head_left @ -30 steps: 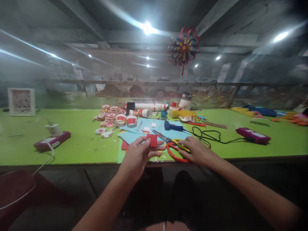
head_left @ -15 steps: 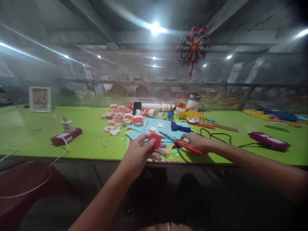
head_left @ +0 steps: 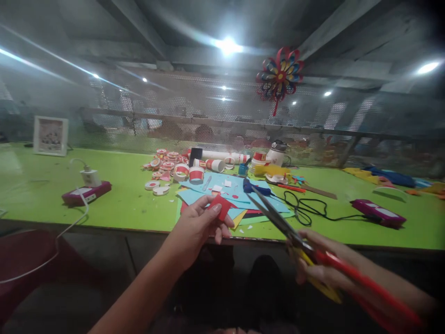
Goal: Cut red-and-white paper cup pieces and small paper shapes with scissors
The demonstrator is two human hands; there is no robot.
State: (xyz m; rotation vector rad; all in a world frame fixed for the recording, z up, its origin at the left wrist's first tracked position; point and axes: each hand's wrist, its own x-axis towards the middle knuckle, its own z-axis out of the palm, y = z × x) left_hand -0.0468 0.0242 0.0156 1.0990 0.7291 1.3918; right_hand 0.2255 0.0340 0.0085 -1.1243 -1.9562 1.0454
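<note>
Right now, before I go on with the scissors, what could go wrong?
The blades of the scissors in the right hand are slightly parted; swung left, they might nick the left hand, whose fingers pinch the red piece. In this view the blades also overlap the blue corded tool, so lowering them could knock it.

head-worn view, facing forward (and down)
</note>
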